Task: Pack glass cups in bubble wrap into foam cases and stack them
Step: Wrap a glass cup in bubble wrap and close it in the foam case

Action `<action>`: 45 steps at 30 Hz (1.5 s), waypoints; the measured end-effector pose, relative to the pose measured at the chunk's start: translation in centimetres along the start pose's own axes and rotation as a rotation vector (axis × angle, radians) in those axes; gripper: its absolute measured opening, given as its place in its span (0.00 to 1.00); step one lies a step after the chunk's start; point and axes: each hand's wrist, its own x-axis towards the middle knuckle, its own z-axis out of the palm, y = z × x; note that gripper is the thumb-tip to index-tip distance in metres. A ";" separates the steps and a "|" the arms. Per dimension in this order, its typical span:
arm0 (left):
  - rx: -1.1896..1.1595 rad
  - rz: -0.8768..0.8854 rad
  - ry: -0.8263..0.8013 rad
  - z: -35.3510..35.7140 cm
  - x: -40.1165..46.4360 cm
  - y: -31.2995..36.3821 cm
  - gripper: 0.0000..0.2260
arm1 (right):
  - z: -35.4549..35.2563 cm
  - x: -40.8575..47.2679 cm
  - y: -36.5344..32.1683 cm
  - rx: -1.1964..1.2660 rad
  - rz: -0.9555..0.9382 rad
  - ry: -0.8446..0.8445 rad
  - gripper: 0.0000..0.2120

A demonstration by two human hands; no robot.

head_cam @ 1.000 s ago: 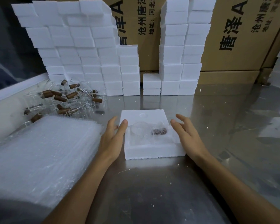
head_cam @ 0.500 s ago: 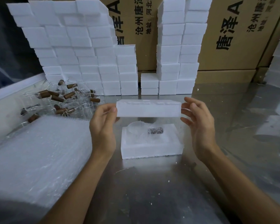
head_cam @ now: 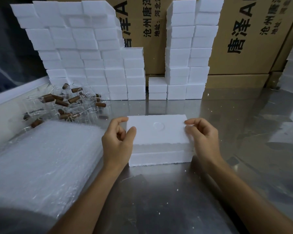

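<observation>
Across the lower frame: metal table [head_cam: 227,132], reflective, flecked with white crumbs; cardboard cartons [head_cam: 254,39] with black printed characters close off the back.

Centre frame: foam case [head_cam: 161,156], white, lying flat on the table, long axis left to right. Foam lid [head_cam: 157,130] sits on top of it, same axis, a round mark facing up (a thin seam shows along the near edge).

Left hand [head_cam: 118,142]: pinches the lid's left end, thumb on top, fingers curled.
Right hand [head_cam: 203,139]: grips the lid's right end, fingers curled over its edge.

Upper left and upper centre: foam case stacks [head_cam: 85,56], two groups with a gap between.
Left, in front of the stacks: glass cups [head_cam: 69,103], clear with brown handles, lying jumbled.
Lower left: bubble wrap pile [head_cam: 41,162], just beside the left forearm.
</observation>
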 end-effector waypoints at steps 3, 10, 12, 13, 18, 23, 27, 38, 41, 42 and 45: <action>0.049 -0.032 -0.059 0.0 0.0 -0.5 0.11 | -0.1 0.2 0.5 -0.033 0.025 -0.007 0.07; 0.075 -0.149 -0.207 0.3 -0.3 -0.5 0.18 | -0.4 0.8 1.1 -0.143 0.071 0.036 0.03; 0.055 -0.173 -0.226 0.3 -0.3 -0.7 0.22 | -0.3 0.7 1.1 -0.158 0.077 0.001 0.02; 0.038 -0.167 -0.219 0.3 -0.2 -0.8 0.21 | -0.2 0.6 1.1 -0.160 0.082 -0.041 0.01; 0.053 -0.119 -0.240 0.0 0.1 -1.3 0.17 | -0.3 0.2 1.1 -0.241 0.126 -0.266 0.14; 0.068 -0.135 -0.288 -0.5 0.4 -1.2 0.17 | -0.8 0.2 0.6 -0.246 0.163 -0.390 0.28; -0.006 -0.248 -0.461 -2.0 1.3 -1.1 0.24 | -1.3 0.2 0.1 -0.275 0.129 -0.416 0.30; -0.019 -0.295 -0.674 -3.6 2.0 -1.5 0.40 | -1.4 0.2 -0.1 -0.252 0.092 -0.434 0.33; -0.055 -0.315 -0.680 -3.6 1.9 -1.5 0.40 | -1.5 0.3 0.1 -0.269 0.099 -0.458 0.33; -0.061 -0.318 -0.682 -3.6 1.9 -1.5 0.40 | -1.6 0.4 0.2 -0.273 0.101 -0.468 0.34; -0.073 -0.328 -0.691 -3.6 2.1 -1.6 0.41 | -1.7 0.6 0.0 -0.272 0.102 -0.476 0.33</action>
